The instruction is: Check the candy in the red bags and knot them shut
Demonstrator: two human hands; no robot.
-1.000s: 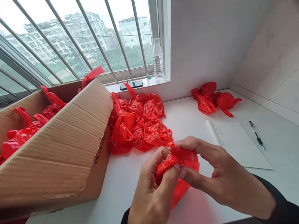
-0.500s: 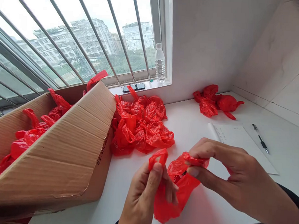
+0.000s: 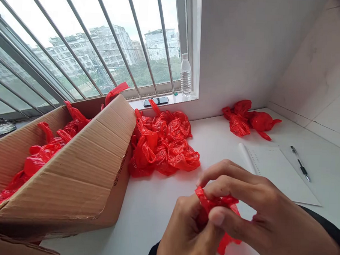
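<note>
Both my hands are bunched around one red plastic bag (image 3: 220, 203) low in the middle of the view, just above the white table (image 3: 155, 205). My left hand (image 3: 190, 233) grips its lower part with fingers curled. My right hand (image 3: 256, 217) pinches the top of the bag between thumb and fingers. A heap of knotted red bags (image 3: 163, 142) lies beyond my hands on the table. To the left stands an open cardboard box (image 3: 71, 183) with more red bags inside.
Two or three red bags (image 3: 249, 121) lie at the back right near the wall corner. A paper sheet (image 3: 275, 169) and a pen (image 3: 300, 167) lie on the right. A water bottle (image 3: 186, 75) and a phone (image 3: 156, 101) rest on the window sill.
Half a second ago the bag hung spread between my separated hands; now they have come together and lower, crumpling the bag between them.
</note>
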